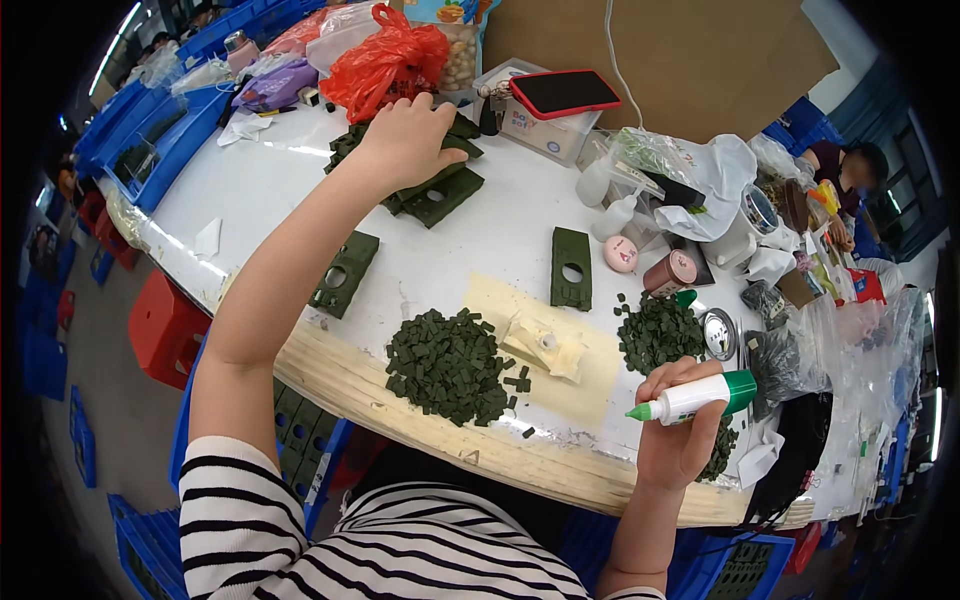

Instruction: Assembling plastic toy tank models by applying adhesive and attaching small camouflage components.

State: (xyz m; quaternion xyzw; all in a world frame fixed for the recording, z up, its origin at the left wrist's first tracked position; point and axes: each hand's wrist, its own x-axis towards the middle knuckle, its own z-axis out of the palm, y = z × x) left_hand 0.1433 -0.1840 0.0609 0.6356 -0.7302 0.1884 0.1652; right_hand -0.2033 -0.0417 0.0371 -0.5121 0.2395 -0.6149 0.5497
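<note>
At eleven o'clock, the left hand is over dark green plates; whether its fingers grasp one, I cannot tell. At four, the right hand wraps its fingers around a printed white bottle, near the wooden edge. White tabletop shows between plates and green chips at seven. Toward one, a plastic box bears lettering.

Left hand at a heap of dark-green plates, far side of white table. Right hand grips white bottle, green tip pointing left. Loose green chips piled near front edge, left of cream block.
</note>
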